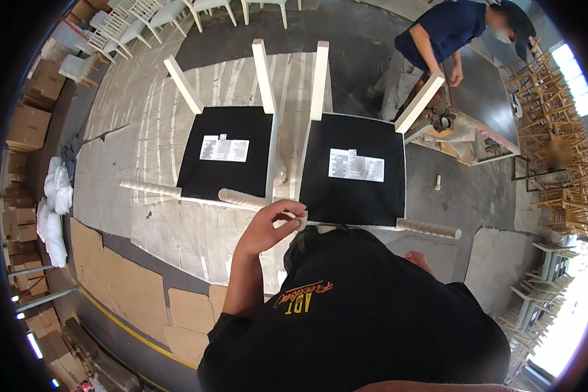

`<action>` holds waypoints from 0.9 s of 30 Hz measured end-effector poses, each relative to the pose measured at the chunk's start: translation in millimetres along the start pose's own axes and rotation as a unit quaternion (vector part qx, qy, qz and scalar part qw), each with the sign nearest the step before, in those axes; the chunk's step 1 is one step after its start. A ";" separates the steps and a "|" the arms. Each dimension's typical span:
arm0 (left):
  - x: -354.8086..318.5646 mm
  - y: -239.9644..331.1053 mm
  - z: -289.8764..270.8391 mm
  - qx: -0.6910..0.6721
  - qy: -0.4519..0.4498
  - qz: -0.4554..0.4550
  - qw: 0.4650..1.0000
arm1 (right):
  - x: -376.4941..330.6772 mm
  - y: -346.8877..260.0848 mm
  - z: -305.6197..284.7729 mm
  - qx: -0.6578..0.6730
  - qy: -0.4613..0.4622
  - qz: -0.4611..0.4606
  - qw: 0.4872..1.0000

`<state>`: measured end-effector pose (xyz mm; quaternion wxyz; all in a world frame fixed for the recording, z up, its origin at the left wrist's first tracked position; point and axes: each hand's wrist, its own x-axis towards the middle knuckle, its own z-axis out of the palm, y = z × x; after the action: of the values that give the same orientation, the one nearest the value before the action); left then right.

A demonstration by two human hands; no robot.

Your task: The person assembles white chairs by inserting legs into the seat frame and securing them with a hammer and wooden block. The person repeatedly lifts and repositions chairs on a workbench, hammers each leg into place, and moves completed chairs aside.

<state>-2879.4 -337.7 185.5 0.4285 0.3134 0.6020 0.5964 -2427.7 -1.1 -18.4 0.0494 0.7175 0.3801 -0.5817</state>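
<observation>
In the head view, two chairs are seen upside down on a floor covered with flattened cardboard sheets [196,235]. The left chair [225,153] and the right chair [353,170] each show a black fabric seat underside, roughly square, with one white paper label stuck in the middle. Their legs are pale cream, smooth and squared where they point away, and ribbed and rounded on those nearer the camera. Four legs can be counted on each chair, though one leg of the right chair is mostly hidden.

The left hand [268,228] is raised in front of the black shirt [366,313], and its fingers are curled closed around the end of a ribbed chair leg [299,221] at the near left corner of the right chair. Of the right hand [419,261] only a small part shows beyond the shirt; whether its fingers are open or closed cannot be told.

At the upper right, another person [438,39] in a dark blue top is bent over a workbench [483,111]. Unfinished wooden chair frames [555,130] are stacked at the right edge, brown cardboard boxes [26,130] at the left, and white chairs [137,19] stand along the top.
</observation>
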 end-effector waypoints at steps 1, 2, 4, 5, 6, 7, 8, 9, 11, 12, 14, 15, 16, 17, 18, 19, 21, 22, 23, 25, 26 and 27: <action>0.0 -5.8 -3.9 0.003 -0.014 0.004 1.000 | -5.8 2.7 0.1 -0.022 -0.020 -0.035 0.999; -1.8 -6.2 -7.8 0.049 -0.016 0.007 0.999 | -10.5 3.9 14.5 -0.094 -0.068 -0.099 0.988; -7.3 -1.4 -15.2 0.061 -0.014 0.009 0.998 | -18.9 4.2 56.9 -0.059 -0.109 -0.108 0.986; -10.2 2.8 -15.3 0.048 0.000 0.017 0.999 | -23.4 -2.0 65.3 -0.064 -0.109 -0.066 0.990; -9.5 8.3 -16.3 0.045 0.009 0.023 0.999 | -24.6 -6.0 79.5 -0.062 -0.113 -0.022 0.991; -14.5 9.1 -17.8 0.053 0.031 0.032 0.998 | -24.2 -9.5 93.1 -0.060 -0.119 0.020 0.991; -18.2 8.4 -19.0 0.028 0.058 0.023 0.998 | -20.3 -10.7 97.5 -0.095 -0.148 0.039 0.984; -28.7 8.1 -17.4 0.010 0.119 -0.003 0.993 | -16.3 -11.9 102.2 -0.127 -0.177 0.057 0.974; -53.5 -7.2 -30.4 0.009 0.182 -0.083 0.980 | -11.5 -2.4 128.3 -0.190 -0.246 0.087 0.947; -69.3 -18.6 -47.5 0.021 0.184 -0.128 0.974 | -11.3 -0.8 142.2 -0.220 -0.279 0.091 0.930; -90.5 -63.2 -72.6 0.031 0.187 -0.207 0.960 | -17.9 0.2 151.9 -0.285 -0.298 0.068 0.908; -101.9 -87.7 -87.6 0.013 0.184 -0.249 0.951 | -26.9 3.6 173.6 -0.319 -0.303 0.044 0.897; -106.5 -115.7 -100.8 -0.004 0.173 -0.288 0.942 | -38.6 5.9 193.0 -0.350 -0.312 -0.009 0.883; -113.5 -129.9 -106.7 0.008 0.205 -0.292 0.934 | -53.0 10.7 214.4 -0.376 -0.326 -0.060 0.865; -123.4 -147.2 -115.1 0.015 0.236 -0.286 0.928 | -69.9 8.5 235.7 -0.408 -0.337 -0.143 0.837; -128.1 -161.7 -124.7 0.024 0.248 -0.255 0.934 | -89.2 9.8 254.3 -0.426 -0.336 -0.228 0.808; -138.4 -181.0 -147.1 -0.064 0.292 -0.249 0.921 | -120.5 5.2 300.3 -0.423 -0.345 -0.320 0.774; -144.1 -179.1 -163.9 -0.128 0.317 -0.271 0.900 | -145.6 2.7 332.0 -0.401 -0.313 -0.344 0.789; -152.6 -172.8 -192.6 -0.075 0.357 -0.264 0.893 | -180.6 -11.7 371.3 -0.366 -0.292 -0.379 0.798; -183.7 -166.8 -258.8 0.064 0.347 -0.202 0.914 | -234.6 -29.1 433.1 -0.282 -0.162 -0.488 0.810; -198.4 -161.0 -294.1 0.183 0.324 -0.150 0.916 | -250.7 -30.7 457.4 -0.215 -0.057 -0.570 0.791; -208.1 -150.1 -327.8 0.216 0.342 -0.155 0.901 | -270.4 -38.2 483.9 -0.156 0.018 -0.635 0.757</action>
<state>-3060.2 -683.7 41.3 0.2052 0.0777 0.8665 0.4484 -2845.8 -354.3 77.5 -0.2261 0.3042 0.8347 -0.3995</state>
